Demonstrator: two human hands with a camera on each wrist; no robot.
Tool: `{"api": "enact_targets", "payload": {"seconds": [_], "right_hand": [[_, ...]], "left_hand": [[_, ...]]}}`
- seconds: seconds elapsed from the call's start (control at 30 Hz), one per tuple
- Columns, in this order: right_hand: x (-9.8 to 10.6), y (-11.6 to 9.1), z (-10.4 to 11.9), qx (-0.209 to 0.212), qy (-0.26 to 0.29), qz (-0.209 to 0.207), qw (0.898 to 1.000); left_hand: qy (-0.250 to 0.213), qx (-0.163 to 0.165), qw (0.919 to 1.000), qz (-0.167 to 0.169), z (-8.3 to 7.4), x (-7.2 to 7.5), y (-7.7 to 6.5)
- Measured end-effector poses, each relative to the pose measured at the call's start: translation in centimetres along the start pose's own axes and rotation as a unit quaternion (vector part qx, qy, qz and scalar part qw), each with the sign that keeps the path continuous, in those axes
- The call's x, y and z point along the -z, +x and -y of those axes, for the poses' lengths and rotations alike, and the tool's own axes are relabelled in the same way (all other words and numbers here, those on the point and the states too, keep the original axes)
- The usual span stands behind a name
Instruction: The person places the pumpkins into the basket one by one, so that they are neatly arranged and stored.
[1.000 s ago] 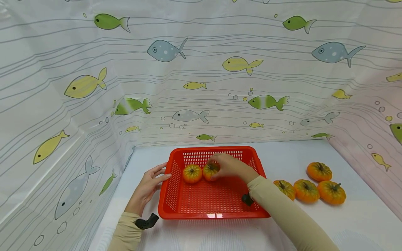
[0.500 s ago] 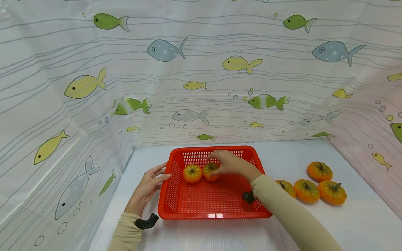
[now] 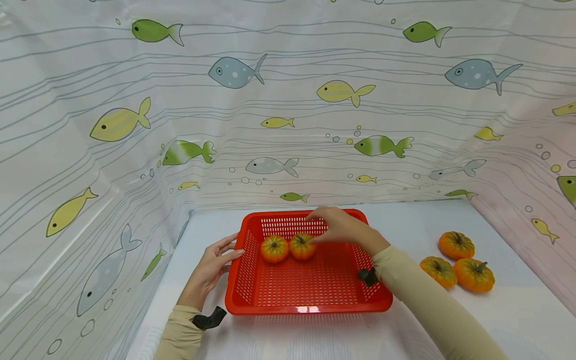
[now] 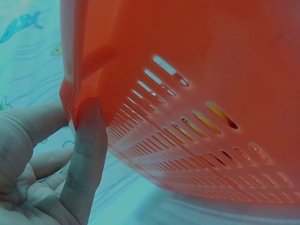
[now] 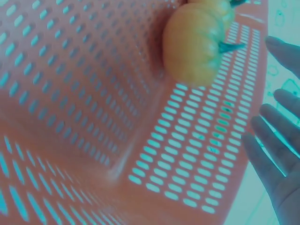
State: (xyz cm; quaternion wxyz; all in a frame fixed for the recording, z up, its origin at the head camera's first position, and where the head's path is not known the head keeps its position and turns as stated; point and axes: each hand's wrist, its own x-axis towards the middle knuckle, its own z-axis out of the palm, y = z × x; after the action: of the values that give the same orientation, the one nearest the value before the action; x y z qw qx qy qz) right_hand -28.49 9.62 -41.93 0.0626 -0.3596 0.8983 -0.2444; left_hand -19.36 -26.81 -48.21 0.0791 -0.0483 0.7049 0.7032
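Note:
A red plastic basket point(image 3: 270, 310) with slotted walls stands on the table. Two small orange-green pumpkins lie side by side inside near the back wall: a left pumpkin point(image 3: 274, 249) and a right pumpkin point(image 3: 302, 246). My left hand point(image 3: 212, 262) grips the basket's left rim; in the left wrist view its fingers point(image 4: 86, 159) hook under the rim's edge. Just right of the right pumpkin, over the basket, my right hand point(image 3: 344, 229) holds nothing. Its fingers point(image 5: 269, 140) are spread apart in the right wrist view, clear of the pumpkin point(image 5: 194, 47) with its stem.
Right of the basket, three more pumpkins show on the white table point(image 3: 405, 220): a back pumpkin point(image 3: 456, 245), a near-left pumpkin point(image 3: 438, 272) and a near-right pumpkin point(image 3: 474, 275). A fish-patterned sheet point(image 3: 315, 145) hangs behind and at both sides.
My right hand has let go of the right pumpkin and moved up and to the right. Its sleeve now hides a table pumpkin seen earlier. The left hand stays on the rim.

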Motion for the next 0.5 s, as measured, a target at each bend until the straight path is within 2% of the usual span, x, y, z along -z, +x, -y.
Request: {"api": "enact_targets", "payload": {"seconds": [0.3, 0.5], "right_hand": [[2.8, -1.8, 0.1, 0.003, -0.003, -0.026, 1.0], [3.8, -2.6, -0.5, 0.007, -0.008, -0.034, 0.999]], "left_hand": [[0.003, 0.002, 1.0, 0.0, -0.1, 0.0, 0.0], [0.003, 0.0, 1.0, 0.002, -0.2, 0.1, -0.1]]}}
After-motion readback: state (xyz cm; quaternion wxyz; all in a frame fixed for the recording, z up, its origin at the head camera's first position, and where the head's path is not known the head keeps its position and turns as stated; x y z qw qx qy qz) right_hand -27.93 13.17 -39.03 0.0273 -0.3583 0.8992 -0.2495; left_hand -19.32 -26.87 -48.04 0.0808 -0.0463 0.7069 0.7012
